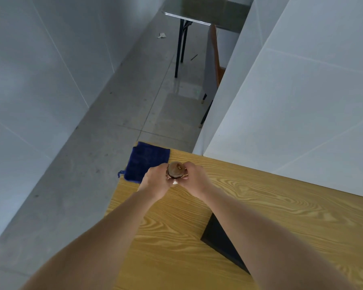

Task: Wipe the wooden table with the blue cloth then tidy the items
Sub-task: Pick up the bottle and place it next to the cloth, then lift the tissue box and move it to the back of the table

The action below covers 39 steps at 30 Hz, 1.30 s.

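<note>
Just two bare forearms in shot, no sleeves showing anywhere, so whatever top is worn ends above the frame edge. No watch, bracelet or rings that I can make out. The left hand (pixel 155 182) comes in from about 7 o'clock, the right hand (pixel 194 177) from about 5 o'clock. Fingernails look short and unpainted, though they're too small to be sure.

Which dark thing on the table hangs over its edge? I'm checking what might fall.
The blue cloth at the far left corner of the table overhangs; the black flat object lies fully on the wood.
</note>
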### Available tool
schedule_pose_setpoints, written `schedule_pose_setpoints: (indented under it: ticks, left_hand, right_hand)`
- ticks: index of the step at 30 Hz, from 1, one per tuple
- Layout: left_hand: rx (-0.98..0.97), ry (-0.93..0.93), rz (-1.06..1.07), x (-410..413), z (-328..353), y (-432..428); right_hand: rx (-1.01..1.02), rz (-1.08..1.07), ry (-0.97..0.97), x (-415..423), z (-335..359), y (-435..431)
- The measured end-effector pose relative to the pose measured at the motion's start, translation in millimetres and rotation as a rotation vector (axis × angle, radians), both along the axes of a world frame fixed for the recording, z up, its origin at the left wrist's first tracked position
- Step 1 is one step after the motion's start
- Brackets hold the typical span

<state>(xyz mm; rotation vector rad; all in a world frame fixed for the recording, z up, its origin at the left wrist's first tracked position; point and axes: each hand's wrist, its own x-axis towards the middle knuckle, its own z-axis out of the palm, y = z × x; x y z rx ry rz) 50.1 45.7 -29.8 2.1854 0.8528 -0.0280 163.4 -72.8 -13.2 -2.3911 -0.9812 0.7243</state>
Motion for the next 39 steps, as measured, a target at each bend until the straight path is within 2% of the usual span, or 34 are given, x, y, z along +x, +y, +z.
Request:
schedule_pose_setpoints:
  ticks: [14, 20, 24, 31, 39]
  left_hand:
    - [0.012, 0.008, 0.022, -14.9, 1.3, 4.0]
    - [0.059, 0.169, 0.094, -32.9, -4.7, -11.2]
    - [0.077, 0.237, -0.053, -44.1, -10.2, -39.9]
    - [-0.062, 0.224, -0.347, -21.1, -4.6, -103.0]
    - [0.085, 0.31, -0.58, 3.7, 2.2, -153.4]
  right_hand:
    - [0.003, -0.009, 0.045, -16.4, -1.5, 5.4]
    - [-0.017, -0.026, 0.036, -20.3, 4.4, -25.9]
    - [-0.071, -0.071, -0.028, -16.4, 10.2, -67.0]
    - [-0.207, -0.211, -0.131, -8.2, 23.9, -162.2]
    - [-0.353, -0.452, -0.198, -17.6, 10.8, -264.4]
